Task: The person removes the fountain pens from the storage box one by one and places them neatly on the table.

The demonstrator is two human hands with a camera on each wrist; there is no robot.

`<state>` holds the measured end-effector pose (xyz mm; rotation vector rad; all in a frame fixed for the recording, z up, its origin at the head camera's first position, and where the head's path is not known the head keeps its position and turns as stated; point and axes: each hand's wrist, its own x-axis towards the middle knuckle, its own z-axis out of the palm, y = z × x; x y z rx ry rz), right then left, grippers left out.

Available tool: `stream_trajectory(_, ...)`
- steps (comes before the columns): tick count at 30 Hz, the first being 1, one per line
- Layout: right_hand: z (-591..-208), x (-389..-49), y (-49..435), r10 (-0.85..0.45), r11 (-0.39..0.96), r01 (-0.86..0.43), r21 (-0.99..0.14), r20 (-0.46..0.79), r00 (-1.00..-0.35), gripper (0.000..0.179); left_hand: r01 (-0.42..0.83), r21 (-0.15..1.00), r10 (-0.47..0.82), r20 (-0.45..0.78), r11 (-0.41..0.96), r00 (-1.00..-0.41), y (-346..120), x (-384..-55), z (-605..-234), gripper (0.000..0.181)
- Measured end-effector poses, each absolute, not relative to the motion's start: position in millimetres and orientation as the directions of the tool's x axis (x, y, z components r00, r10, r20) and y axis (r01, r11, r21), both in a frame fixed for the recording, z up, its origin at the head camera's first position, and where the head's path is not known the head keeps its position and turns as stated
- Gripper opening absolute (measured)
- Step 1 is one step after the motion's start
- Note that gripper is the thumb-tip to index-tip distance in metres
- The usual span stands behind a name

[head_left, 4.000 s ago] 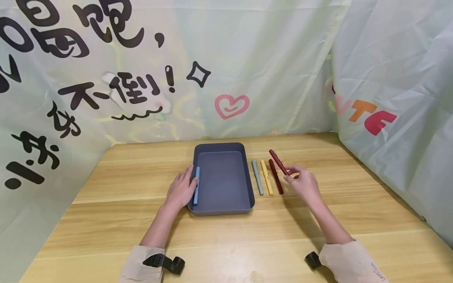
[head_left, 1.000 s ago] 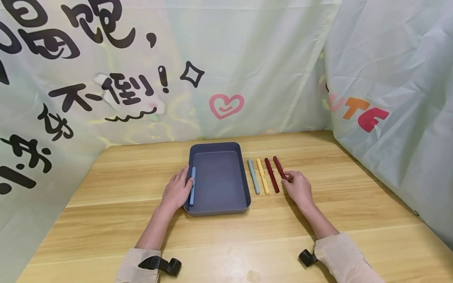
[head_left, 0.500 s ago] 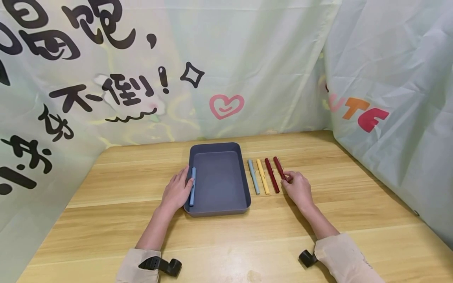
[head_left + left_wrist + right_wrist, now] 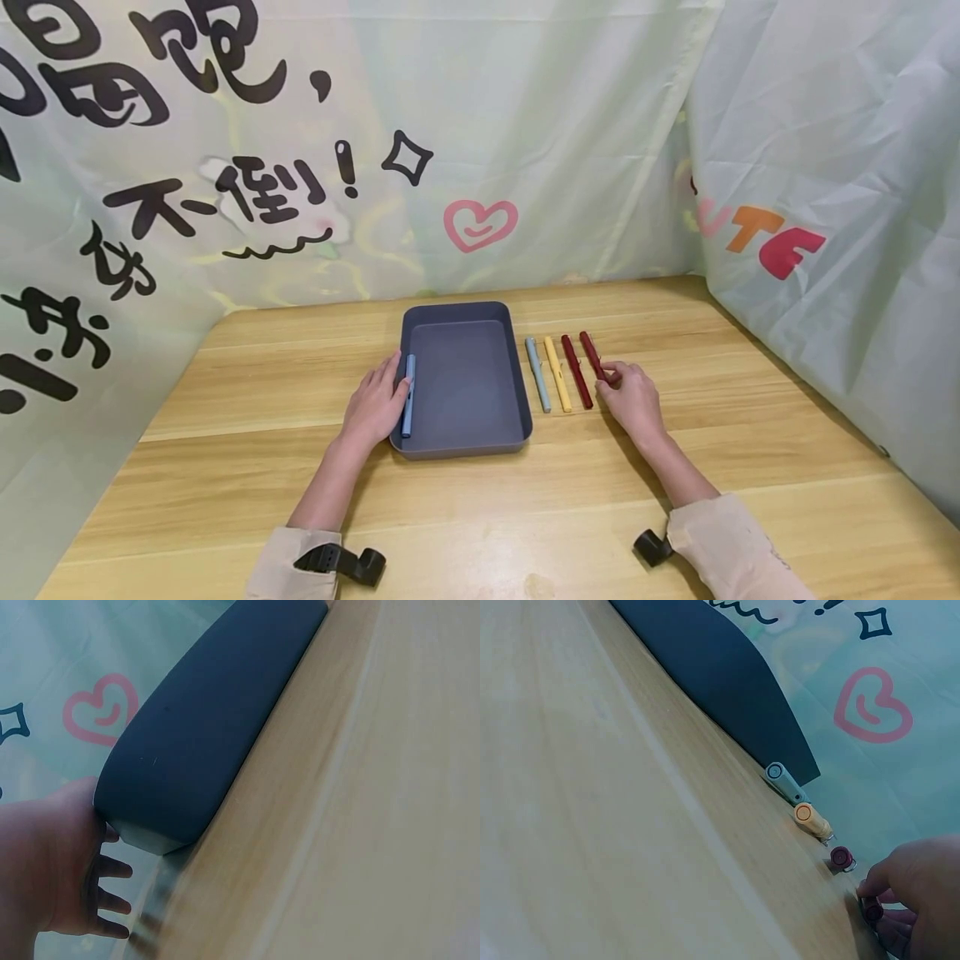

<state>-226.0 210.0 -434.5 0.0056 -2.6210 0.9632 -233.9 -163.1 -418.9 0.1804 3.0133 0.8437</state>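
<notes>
My left hand (image 4: 377, 400) holds the left wall of a dark blue-grey tray (image 4: 465, 450), thumb over the rim and fingers down the outside. Inside, along that wall, lies a blue pen (image 4: 408, 417), partly covered by the thumb. To the tray's right my right hand (image 4: 632, 398) pinches the near end of a dark red pen (image 4: 589, 350), which lies low over the table. Left of it are another dark red pen (image 4: 576, 371), a yellow pen (image 4: 557, 375) and a light blue pen (image 4: 537, 375), roughly parallel. Their round ends show in the right wrist view.
The wooden table (image 4: 480, 533) meets a printed cloth backdrop (image 4: 570, 150) at the back, left and right. Black devices (image 4: 651, 547) are worn at both wrists, over beige sleeves (image 4: 720, 542).
Since four seconds ago, my right hand has lowered the dark red pen from above the table to the row's right end. The left hand stays at the tray. Nothing visibly moves over the last second.
</notes>
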Motion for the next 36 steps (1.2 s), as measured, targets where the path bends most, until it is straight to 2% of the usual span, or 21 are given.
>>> stream_trajectory(18,-435,-230,205,0.148,0.733,-0.085,-0.675,0.281,-0.948,0.036,0.117,0.511,0.108,0.048,0.851,-0.993,-171,-232,-420,0.056)
stream_trajectory(31,-423,-221,200,0.137,0.737,-0.150,-0.659,0.363,-0.922,0.029,0.111,0.520,0.104,0.043,0.847,-0.994,-165,-232,-421,0.056)
stream_trajectory(36,-412,-216,189,0.097,0.713,-0.184,-0.677,0.354,-0.930,0.028,0.111,0.524,0.102,0.045,0.845,-0.994,-163,-234,-421,0.056)
